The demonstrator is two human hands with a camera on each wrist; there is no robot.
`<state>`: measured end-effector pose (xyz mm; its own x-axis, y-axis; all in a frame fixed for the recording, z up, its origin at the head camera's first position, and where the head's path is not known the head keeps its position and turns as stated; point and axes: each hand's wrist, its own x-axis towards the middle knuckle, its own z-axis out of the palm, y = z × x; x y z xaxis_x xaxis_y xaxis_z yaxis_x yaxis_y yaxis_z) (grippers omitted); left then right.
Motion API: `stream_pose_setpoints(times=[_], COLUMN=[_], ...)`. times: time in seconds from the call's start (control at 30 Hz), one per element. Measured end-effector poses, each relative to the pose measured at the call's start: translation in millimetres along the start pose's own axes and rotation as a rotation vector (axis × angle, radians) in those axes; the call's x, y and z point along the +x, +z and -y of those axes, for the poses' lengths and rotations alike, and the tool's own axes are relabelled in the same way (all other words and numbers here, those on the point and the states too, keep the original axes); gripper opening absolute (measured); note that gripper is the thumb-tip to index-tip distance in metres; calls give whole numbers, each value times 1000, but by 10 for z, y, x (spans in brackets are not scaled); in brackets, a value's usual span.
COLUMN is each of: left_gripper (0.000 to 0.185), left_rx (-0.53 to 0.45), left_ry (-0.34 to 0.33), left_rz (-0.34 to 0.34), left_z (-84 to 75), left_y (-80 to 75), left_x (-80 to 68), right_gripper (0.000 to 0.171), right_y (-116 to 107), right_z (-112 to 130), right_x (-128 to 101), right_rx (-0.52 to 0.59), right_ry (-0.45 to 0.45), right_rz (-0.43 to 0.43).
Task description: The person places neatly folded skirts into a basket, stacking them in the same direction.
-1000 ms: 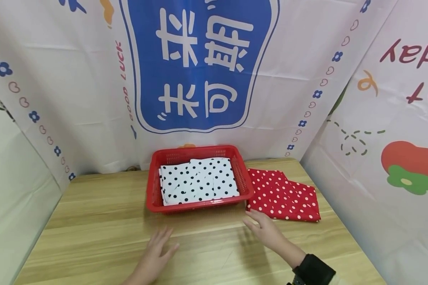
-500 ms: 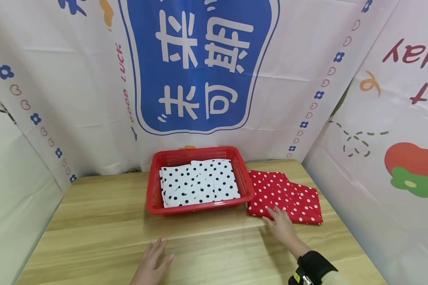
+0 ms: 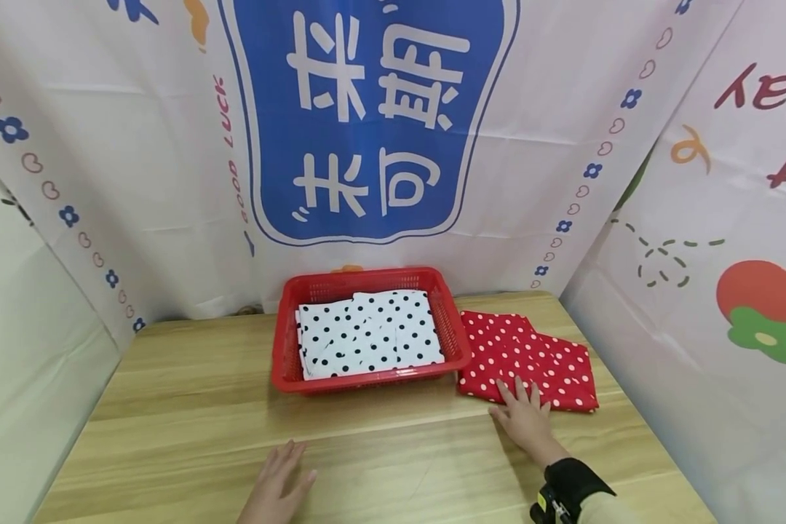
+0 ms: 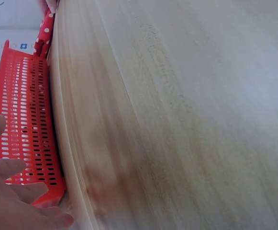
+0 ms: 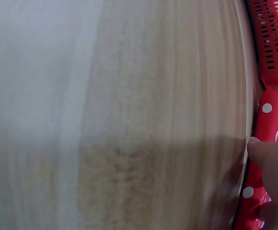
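While the left hand (image 3: pixel 276 487) lies flat on the table (image 3: pixel 170 429), the right hand's (image 3: pixel 524 418) straight fingers press the red cloth (image 3: pixel 530 356)

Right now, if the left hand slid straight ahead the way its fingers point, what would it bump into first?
Probably the red basket. The left hand lies flat on the table, fingers pointing toward the basket's front wall.

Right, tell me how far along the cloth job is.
Done: a black-dotted white cloth lies folded in the red basket. In hand: the right hand rests its fingers on the near edge of the red dotted cloth; the left hand lies flat on the table. Left: the red cloth lies outside the basket.
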<state>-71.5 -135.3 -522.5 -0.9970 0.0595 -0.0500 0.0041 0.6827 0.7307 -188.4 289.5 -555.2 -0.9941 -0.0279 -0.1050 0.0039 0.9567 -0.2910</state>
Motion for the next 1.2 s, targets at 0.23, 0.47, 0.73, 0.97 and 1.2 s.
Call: stream_pose_setpoints(times=[0.23, 0.47, 0.73, 0.97, 1.2], left_gripper=[55, 54, 57, 56, 54], left_rx=[6, -6, -11, -15, -3], left_ry=[14, 16, -17, -24, 2], left_rz=[0, -9, 30, 45, 30], left_z=[11, 5, 2, -10, -10], left_y=[-20, -47, -80, -61, -32], left_x=[-9, -9, 9, 13, 7], right_gripper=[63, 61, 56, 37, 46], right_y=[-2, -34, -82, -115, -91], right_z=[25, 48, 52, 64, -68], right_x=[11, -65, -185, -79, 144], right_rx=[1, 29, 24, -8, 66], right_ry=[18, 17, 14, 32, 57], right_rz=[1, 8, 20, -126, -126])
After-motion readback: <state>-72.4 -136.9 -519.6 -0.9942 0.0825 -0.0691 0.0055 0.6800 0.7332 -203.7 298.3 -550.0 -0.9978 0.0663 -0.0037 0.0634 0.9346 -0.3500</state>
